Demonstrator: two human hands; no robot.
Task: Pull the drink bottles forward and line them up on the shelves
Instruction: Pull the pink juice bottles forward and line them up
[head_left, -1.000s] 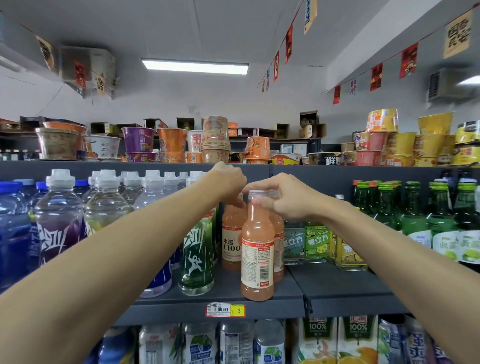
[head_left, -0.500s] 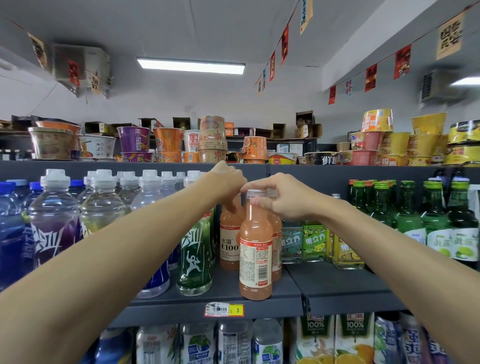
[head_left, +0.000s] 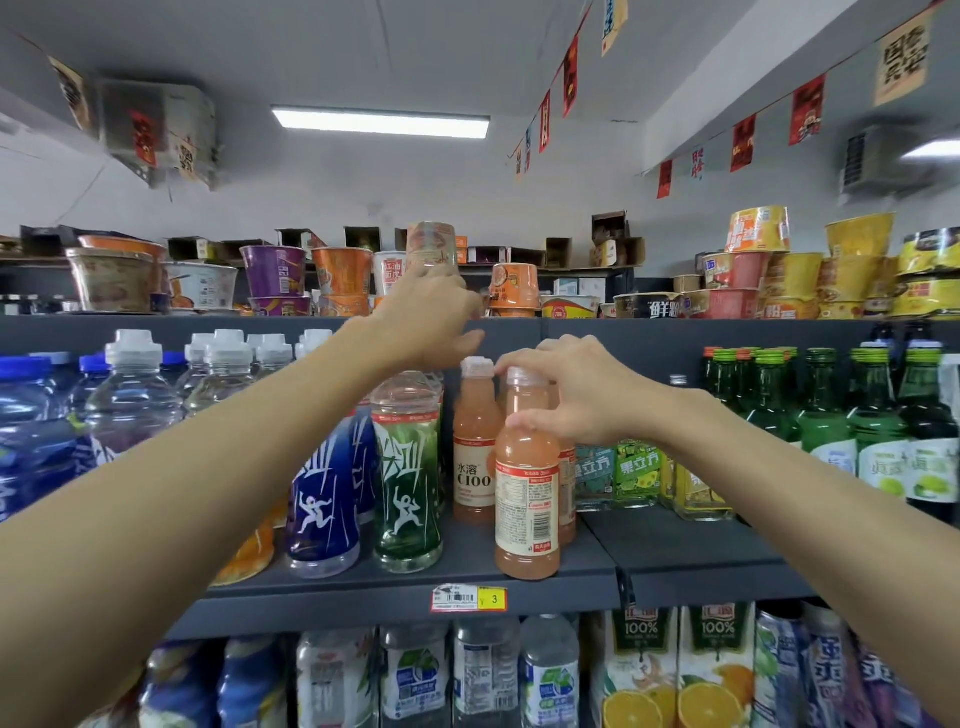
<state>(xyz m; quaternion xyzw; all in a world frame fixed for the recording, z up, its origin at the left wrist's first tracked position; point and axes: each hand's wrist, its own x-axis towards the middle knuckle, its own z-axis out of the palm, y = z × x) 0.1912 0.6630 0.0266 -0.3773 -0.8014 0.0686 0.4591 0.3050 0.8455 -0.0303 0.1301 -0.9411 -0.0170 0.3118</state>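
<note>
The right hand (head_left: 566, 397) grips the top of a pink-orange plastic drink bottle with a white-and-red label (head_left: 527, 509), its fingers curled over the clear cap and the thumb pressed against the shoulder under the neck. That bottle stands upright at the front edge of the dark grey metal shelf (head_left: 519, 590), just above a red-and-yellow price tag (head_left: 467, 598). A 2nd pink-orange bottle with a white cap and a "C100" label (head_left: 474, 447) stands further back, just to its left. The left hand (head_left: 431, 317) is raised in front of the upper shelf's edge with its fingers loose and spread, holding nothing. Its fingertips reach the foot of a film-wrapped stack of noodle cups (head_left: 431, 244) — whether they touch it cannot be told. Left of the pink bottles, a clear bottle with a green label (head_left: 408, 467) and a clear bottle with a blue label (head_left: 322, 499) stand side by side near the front. On the neighbouring shelf to the right stands a row of green glass bottles (head_left: 831, 415).
</note>
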